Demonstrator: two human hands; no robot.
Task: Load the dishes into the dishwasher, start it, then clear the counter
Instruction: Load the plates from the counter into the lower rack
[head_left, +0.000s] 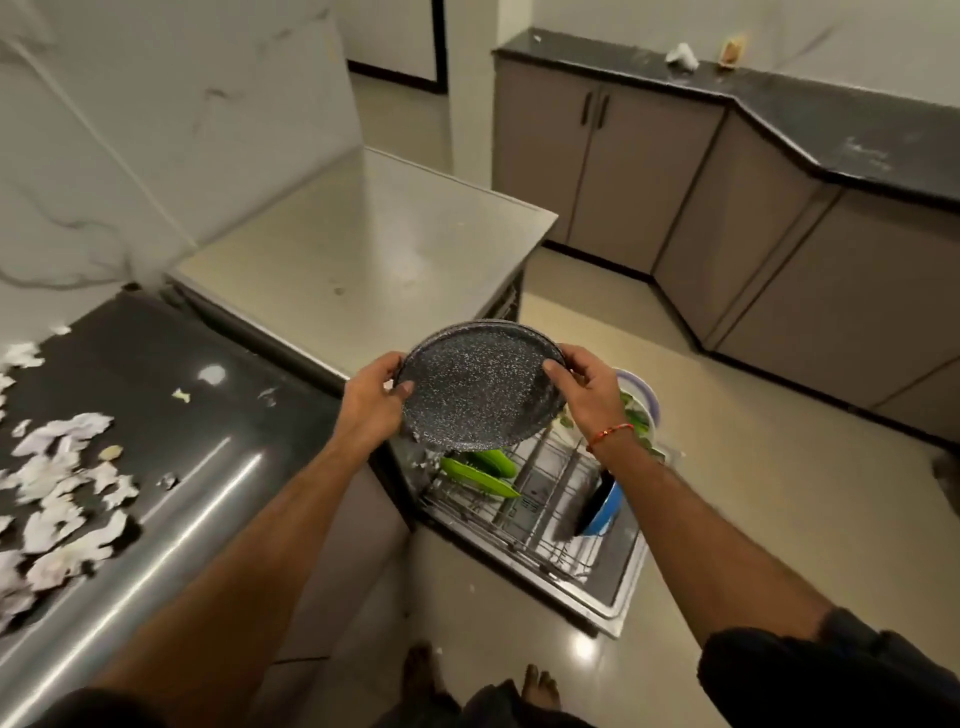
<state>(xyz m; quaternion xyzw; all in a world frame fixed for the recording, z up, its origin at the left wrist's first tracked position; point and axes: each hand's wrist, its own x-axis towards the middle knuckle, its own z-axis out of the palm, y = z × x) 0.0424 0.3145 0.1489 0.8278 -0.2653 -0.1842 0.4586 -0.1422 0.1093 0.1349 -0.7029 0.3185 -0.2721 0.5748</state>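
Paper scraps (62, 488) litter black counter (171, 374) beside open dishwasher (524, 499).

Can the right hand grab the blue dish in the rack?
Probably not now: the right hand is gripping the speckled plate together with the left hand. The blue dish itself sits uncovered in the rack.

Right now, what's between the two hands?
In the head view, the dark speckled plate fills it: left hand grips one rim, right hand the other.
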